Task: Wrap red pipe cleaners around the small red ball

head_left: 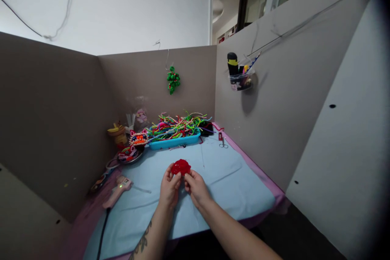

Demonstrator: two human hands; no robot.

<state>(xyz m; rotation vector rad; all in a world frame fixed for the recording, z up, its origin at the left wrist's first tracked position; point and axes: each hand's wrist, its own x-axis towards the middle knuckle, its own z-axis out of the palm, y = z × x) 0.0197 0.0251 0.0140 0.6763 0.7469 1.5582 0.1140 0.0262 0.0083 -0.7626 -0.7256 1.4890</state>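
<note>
My left hand (170,185) and my right hand (195,185) hold a fuzzy red rounded piece (180,167) between them, above the front middle of the table. It looks like coiled pipe cleaner. The fingers of each hand pinch its near edge, thumbs toward me; the fingertips behind it are hidden. To the left of my hands lies a pink hot glue gun (118,191) with a small green light on and a clear glue stick next to it. Beyond the hands, a blue tray (175,142) holds many loose colourful pipe cleaners (179,126).
A bowl (131,159) of small pieces and an orange-and-pink fuzzy cat-like face (138,138) sit at the back left. Small scissors (223,144) lie at the back right. Partitions (158,85) enclose the table; a green ornament (173,80) and a tool cup (240,81) hang there.
</note>
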